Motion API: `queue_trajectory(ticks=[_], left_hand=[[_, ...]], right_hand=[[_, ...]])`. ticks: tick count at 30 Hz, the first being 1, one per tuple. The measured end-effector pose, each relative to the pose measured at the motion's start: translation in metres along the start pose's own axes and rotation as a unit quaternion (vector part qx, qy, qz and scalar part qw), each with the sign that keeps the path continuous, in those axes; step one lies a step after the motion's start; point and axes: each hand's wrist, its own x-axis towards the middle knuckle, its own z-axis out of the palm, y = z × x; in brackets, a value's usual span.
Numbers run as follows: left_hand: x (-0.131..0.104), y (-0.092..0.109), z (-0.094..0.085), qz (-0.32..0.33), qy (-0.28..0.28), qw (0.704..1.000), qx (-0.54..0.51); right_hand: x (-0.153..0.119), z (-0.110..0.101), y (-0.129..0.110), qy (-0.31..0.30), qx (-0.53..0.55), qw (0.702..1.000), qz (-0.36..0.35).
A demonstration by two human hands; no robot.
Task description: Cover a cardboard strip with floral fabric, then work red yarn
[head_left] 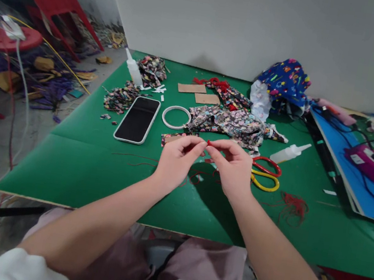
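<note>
My left hand [179, 158] and my right hand [231, 166] meet over the middle of the green table, thumbs and forefingers pinched. Between the fingertips shows a small bit of red thread [209, 142], most of it hidden. Loose red strands [197, 177] hang or lie below the hands; which, I cannot tell. Just right of my right hand are scissors [265, 181] with one red and one yellow handle, their blades hidden. Behind my left hand lies a small flowered fabric piece [169, 138]. Crumpled flowered fabric [228, 122] spreads beyond both hands.
A phone [137, 120] and a white ring [176, 117] lie left of centre. One glue bottle [133, 69] stands at the back left; another [286, 153] lies right. A red thread tangle [294, 206] sits front right. Cables and a purple device [370, 163] cover a blue folder [338, 159].
</note>
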Motion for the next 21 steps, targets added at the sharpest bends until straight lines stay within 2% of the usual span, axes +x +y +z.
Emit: queue_trajectory(ticks=[7, 21], left_hand=[[0.0009, 0.0009, 0.0017, -0.028, -0.003, 0.999, -0.043], [0.0013, 0.0012, 0.0021, -0.038, -0.012, 0.998, -0.052]], right_hand=[[0.0005, -0.001, 0.0002, 0.002, -0.012, 1.0, 0.007], [0.0008, -0.0002, 0.0, 0.012, 0.028, 0.999, 0.03]])
